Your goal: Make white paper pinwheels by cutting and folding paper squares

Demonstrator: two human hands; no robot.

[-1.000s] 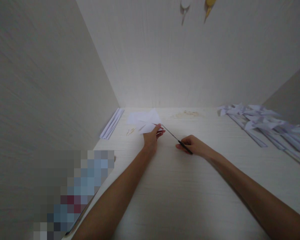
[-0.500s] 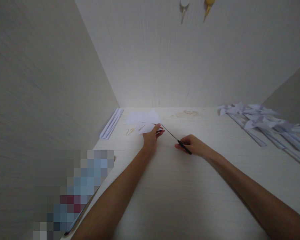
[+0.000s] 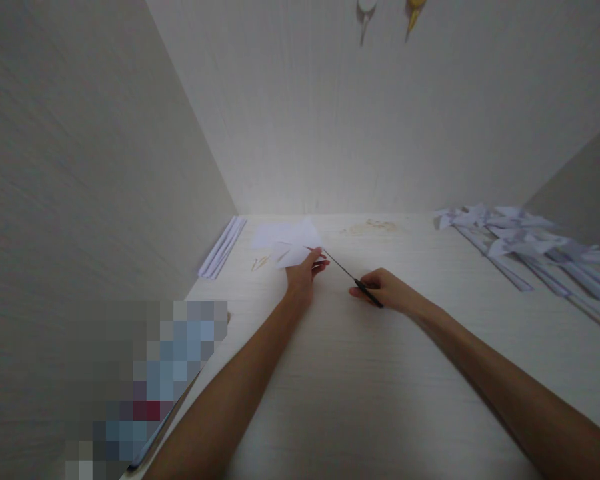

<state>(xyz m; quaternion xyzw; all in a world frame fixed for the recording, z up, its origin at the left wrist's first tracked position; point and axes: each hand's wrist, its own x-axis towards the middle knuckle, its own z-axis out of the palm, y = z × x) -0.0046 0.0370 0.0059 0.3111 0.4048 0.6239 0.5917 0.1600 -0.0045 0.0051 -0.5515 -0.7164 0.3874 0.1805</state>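
My left hand (image 3: 306, 272) pinches the near right corner of a white sheet of paper (image 3: 291, 237) between thumb and fingers. Slits show in the sheet, and part of it is hidden behind the hand. In my right hand (image 3: 377, 288) is a long thin tool with a black handle (image 3: 369, 294). Its narrow dark shaft points up and left, the end close to my left fingertips at the paper's edge. Whether the tip touches the paper is too small to tell.
Several folded white paper strips (image 3: 223, 248) lie left by the wall. Several paper pinwheels on paper sticks (image 3: 513, 248) are heaped at right. Small tan pieces (image 3: 381, 225) lie at the back, others (image 3: 260, 263) beside the sheet. Two hooks (image 3: 413, 19) hang on the back wall.
Both hands, the paper and the tool keep nearly the same position. The whole view has shifted very slightly.
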